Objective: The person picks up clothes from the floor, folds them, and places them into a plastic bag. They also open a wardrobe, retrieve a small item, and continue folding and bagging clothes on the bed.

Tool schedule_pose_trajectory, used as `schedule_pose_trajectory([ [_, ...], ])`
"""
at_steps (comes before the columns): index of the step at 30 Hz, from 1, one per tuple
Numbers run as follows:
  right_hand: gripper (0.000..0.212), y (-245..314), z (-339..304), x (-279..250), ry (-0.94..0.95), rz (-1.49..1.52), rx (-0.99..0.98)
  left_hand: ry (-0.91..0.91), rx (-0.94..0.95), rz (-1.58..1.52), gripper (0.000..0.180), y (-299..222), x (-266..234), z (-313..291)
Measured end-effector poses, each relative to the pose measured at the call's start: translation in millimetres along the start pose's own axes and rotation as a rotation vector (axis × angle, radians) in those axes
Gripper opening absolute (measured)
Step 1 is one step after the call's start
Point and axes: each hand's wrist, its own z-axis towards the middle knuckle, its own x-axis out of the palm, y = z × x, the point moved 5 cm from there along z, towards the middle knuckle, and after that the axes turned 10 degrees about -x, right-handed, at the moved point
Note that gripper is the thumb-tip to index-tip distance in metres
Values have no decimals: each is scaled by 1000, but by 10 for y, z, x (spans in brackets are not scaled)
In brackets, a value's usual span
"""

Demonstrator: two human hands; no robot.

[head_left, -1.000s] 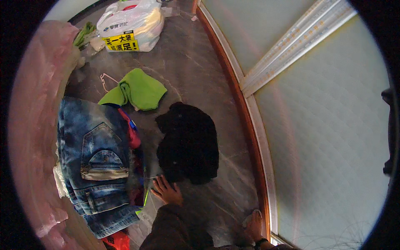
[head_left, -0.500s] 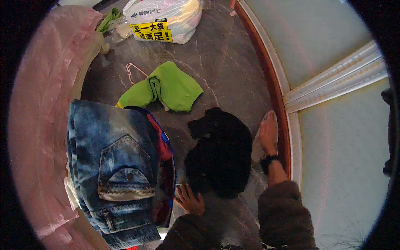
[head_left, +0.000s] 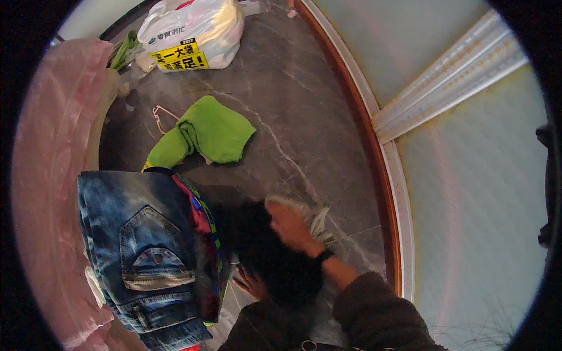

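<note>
My right hand (head_left: pixel 291 227), slightly blurred, reaches across to the upper right side of a black, soft-edged bundle (head_left: pixel 278 272) whose kind I cannot make out. Around and under this hand shows a thin whitish cloth (head_left: pixel 319 222), its crumpled edge sticking out toward the right. Low on the left, my left hand (head_left: pixel 250 284) rests on the floor with its fingers apart, between the black bundle and a folded pair of blue jeans (head_left: pixel 158 234). Beneath the jeans, the edge of a red and dark patterned fabric (head_left: pixel 205 225) sticks out.
Farther off lies a green garment (head_left: pixel 213 131) beside a pink hanger (head_left: pixel 161 117). A filled white plastic bag (head_left: pixel 196 35) stands at the back, next to green vegetables (head_left: pixel 124 51). Pink sheeting (head_left: pixel 64 193) lines the left; a brown baseboard (head_left: pixel 357 111) and frosted panels (head_left: pixel 468 205) run along the right.
My right hand has swept left from the baseboard to the black bundle, taking the whitish cloth along. My left hand stays near the jeans. The whole view has shifted somewhat.
</note>
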Motion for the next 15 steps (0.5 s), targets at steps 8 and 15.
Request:
schedule_pose_trajectory([
  [8,51,452,-1896,-75,-187,-98,227,94,-118,-302,51,-56,3,-174],
  [15,55,48,-2970,-873,-390,-473,726,111,-108,-303,50,-36,-40,-96],
])
